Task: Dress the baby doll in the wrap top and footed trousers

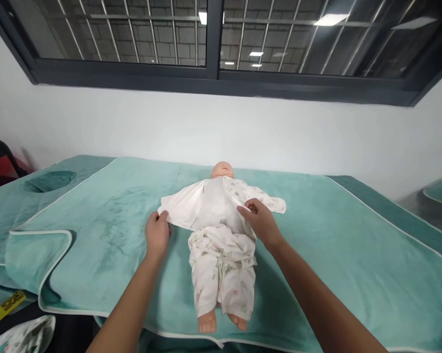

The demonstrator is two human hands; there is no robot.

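Bare feet of doll [221, 245] at 6 o'clock, centred on green towel [316, 255] | left hand [157, 234] pinching shirt flap [182, 208] at 9 | right hand [259, 220] gripping opposite flap [243, 192] at 2 | best drawn evenly, flat across chest

Baby doll [221, 230] lies face-up, head away, bare feet near. White printed wrap top [206, 206] open, spread sideways; matching trousers [222, 274] on legs.
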